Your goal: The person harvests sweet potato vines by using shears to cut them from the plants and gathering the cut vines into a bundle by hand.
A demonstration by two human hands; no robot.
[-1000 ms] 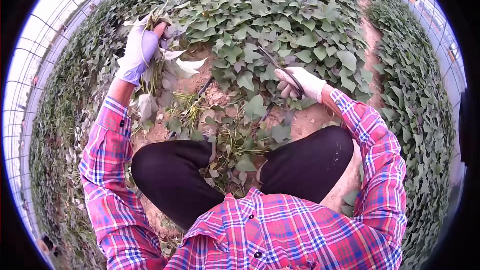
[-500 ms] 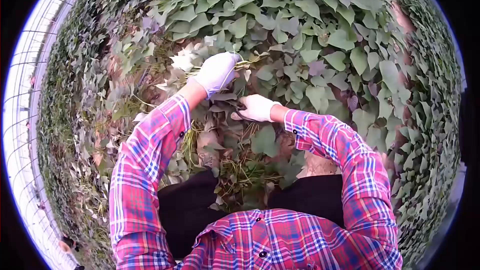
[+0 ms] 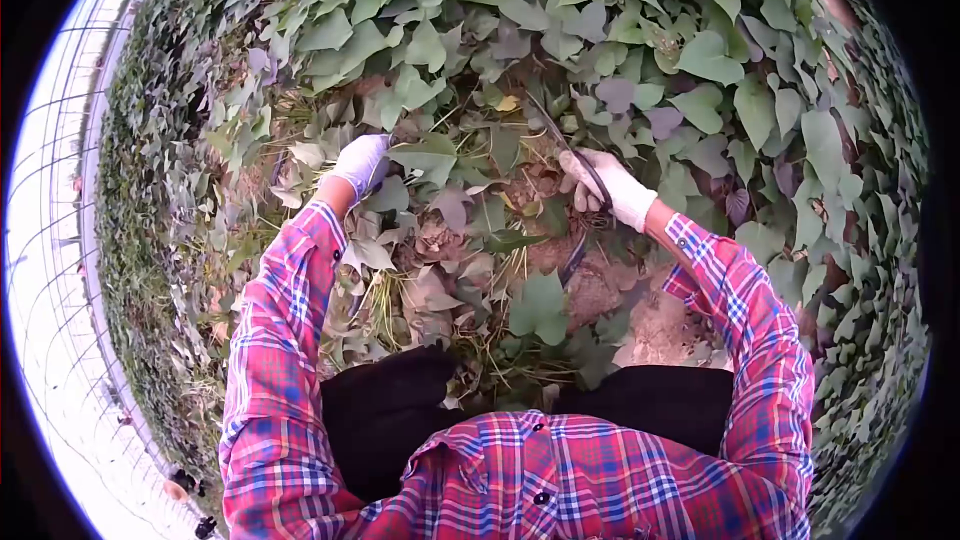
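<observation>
My left hand, in a white glove, is low among the leaves on the left. Its fingers point down and are hidden, so whether it grips anything does not show. A broad green leaf lies right beside it. My right hand, also gloved, is closed around dark-handled scissors. Their thin blades point up and away, toward the edge of the standing vines. Between my hands are cut stems, loose leaves and patches of bare soil.
Dense heart-shaped foliage spreads ahead and to the right. Wilted leaves and stems cover the ground before my dark-clad knees. A pale wall with a grid of lines runs along the far left.
My left hand has moved left and slightly down, away from the bunch of stems it held. My right hand has moved right and up, and the scissors now show clearly.
</observation>
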